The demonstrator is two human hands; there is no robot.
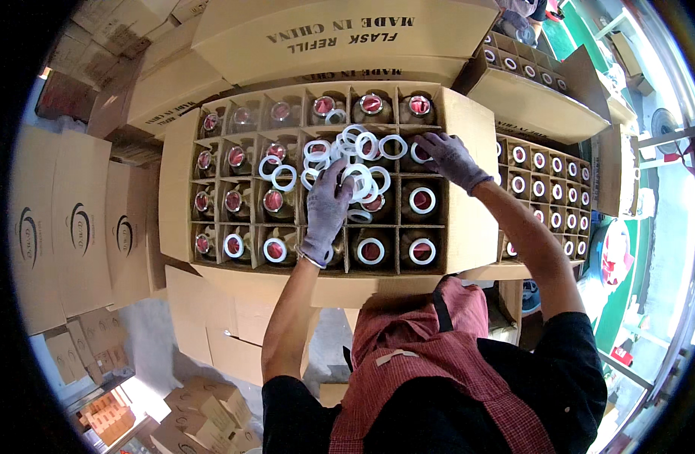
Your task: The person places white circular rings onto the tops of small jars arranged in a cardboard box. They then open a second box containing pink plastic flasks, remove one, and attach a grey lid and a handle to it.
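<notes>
A divided carton (306, 272) holds several glass flask liners with red showing in their necks, such as this liner (273, 201). Loose white rings (393, 147) lie heaped over the middle compartments. My left hand (328, 212), in a grey glove, is at the heap with its fingers bent round a white ring (358, 181). At the right column, second row from the back, my gloved right hand (453, 161) has its fingers closed on a white ring (420, 154) at a liner's mouth. White rings sit on several other liners in the front and right compartments, including this ring (371, 251).
Another divided carton (544, 198) of ringed liners stands to the right, and an open carton (540, 94) of liners lies behind it. Tall cartons (347, 38) rise along the back and left. Part of another person (523, 9) shows at the far right.
</notes>
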